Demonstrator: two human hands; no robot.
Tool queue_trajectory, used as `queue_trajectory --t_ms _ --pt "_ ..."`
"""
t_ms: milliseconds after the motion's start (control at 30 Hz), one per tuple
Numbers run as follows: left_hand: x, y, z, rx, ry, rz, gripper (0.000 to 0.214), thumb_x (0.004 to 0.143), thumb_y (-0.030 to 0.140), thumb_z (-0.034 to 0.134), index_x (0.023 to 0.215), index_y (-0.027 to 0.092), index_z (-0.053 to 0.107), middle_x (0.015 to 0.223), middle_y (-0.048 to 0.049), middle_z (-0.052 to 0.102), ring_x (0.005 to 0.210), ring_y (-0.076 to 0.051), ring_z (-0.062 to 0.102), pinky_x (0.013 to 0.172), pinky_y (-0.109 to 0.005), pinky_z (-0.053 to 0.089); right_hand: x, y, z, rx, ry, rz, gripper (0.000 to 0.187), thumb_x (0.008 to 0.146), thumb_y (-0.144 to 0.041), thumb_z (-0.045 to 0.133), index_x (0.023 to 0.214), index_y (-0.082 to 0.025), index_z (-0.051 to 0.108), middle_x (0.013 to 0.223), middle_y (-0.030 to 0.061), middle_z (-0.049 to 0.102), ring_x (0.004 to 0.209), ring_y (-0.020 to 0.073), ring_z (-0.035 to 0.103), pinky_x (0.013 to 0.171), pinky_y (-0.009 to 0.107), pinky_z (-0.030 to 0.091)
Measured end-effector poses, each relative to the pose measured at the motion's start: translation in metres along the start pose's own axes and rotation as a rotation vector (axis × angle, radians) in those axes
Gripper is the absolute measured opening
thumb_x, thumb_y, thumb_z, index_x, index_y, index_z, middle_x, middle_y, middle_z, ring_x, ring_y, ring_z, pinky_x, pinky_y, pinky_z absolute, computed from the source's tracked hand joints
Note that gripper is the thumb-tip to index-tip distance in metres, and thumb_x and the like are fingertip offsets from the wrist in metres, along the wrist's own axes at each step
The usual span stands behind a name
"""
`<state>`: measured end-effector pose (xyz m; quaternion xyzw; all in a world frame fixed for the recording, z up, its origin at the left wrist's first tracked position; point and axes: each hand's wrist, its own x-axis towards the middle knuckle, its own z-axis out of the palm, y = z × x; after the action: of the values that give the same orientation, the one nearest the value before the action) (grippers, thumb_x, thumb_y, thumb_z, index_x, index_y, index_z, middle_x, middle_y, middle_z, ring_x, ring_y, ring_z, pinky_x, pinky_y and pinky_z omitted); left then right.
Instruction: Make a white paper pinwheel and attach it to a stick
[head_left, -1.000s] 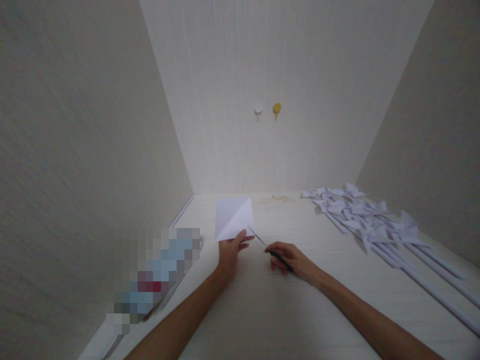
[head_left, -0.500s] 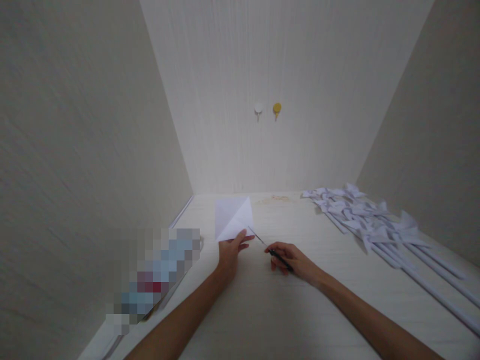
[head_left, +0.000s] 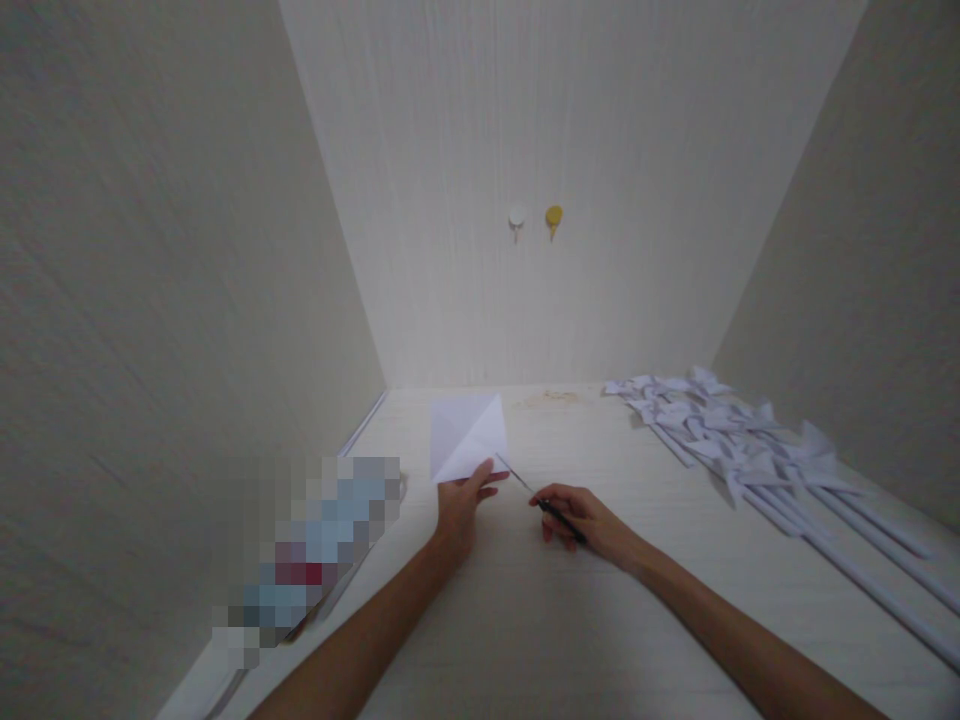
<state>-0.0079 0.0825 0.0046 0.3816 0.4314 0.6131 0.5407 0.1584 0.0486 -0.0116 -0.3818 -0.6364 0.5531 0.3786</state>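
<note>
My left hand [head_left: 463, 505] pinches a square sheet of white paper [head_left: 463, 425] by its lower right edge, thumb on top and fingers beneath. A diagonal crease runs across the sheet. My right hand [head_left: 574, 518] is closed around the black handle of a pair of scissors [head_left: 559, 517], seen nearly edge-on. Their thin silver blade points up and left, its tip at the paper's lower right corner. Whether the blades are apart cannot be made out.
Several white paper pinwheels [head_left: 720, 440] with rolled paper sticks [head_left: 847, 565] lie at the right of the pale tabletop [head_left: 540, 620]. A blurred-out object [head_left: 322, 545] lies at the left. On the back wall are a white hook [head_left: 517, 217] and a yellow hook [head_left: 553, 217].
</note>
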Motion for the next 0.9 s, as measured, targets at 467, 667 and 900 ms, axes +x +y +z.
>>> queue_trajectory --t_ms 467,667,900 --pt "-0.0006 0.0016 -0.0003 -0.004 -0.012 -0.009 0.025 0.058 0.021 0.064 0.078 0.012 0.052 0.085 -0.0086 0.062 0.06 -0.015 0.062 0.045 -0.018 0.044 -0.0004 -0.0016 0.0004 -0.006 0.001 0.004 0.031 0.069 -0.035 0.055 0.09 -0.013 0.05 0.058 -0.0019 0.054 0.04 0.004 0.038 0.037 0.017 0.028" --pt "-0.0019 0.0042 0.0012 -0.009 0.002 -0.022 0.021 0.058 0.019 0.063 0.075 0.011 0.052 0.084 -0.0089 0.063 0.059 -0.015 0.062 0.044 -0.018 0.044 -0.0008 -0.0002 -0.0008 -0.002 -0.007 -0.007 0.03 0.071 -0.035 0.053 0.091 -0.013 0.05 0.059 -0.0011 0.055 0.04 0.0043 0.039 0.038 0.018 0.028" --pt "-0.0011 0.0033 0.0006 -0.007 0.008 -0.02 0.022 0.058 0.02 0.064 0.074 0.01 0.054 0.083 -0.0106 0.064 0.059 -0.016 0.062 0.044 -0.018 0.044 0.0001 0.001 -0.0008 0.004 -0.004 -0.001 0.033 0.07 -0.038 0.053 0.092 -0.014 0.05 0.057 -0.0018 0.055 0.04 0.0049 0.04 0.037 0.018 0.028"
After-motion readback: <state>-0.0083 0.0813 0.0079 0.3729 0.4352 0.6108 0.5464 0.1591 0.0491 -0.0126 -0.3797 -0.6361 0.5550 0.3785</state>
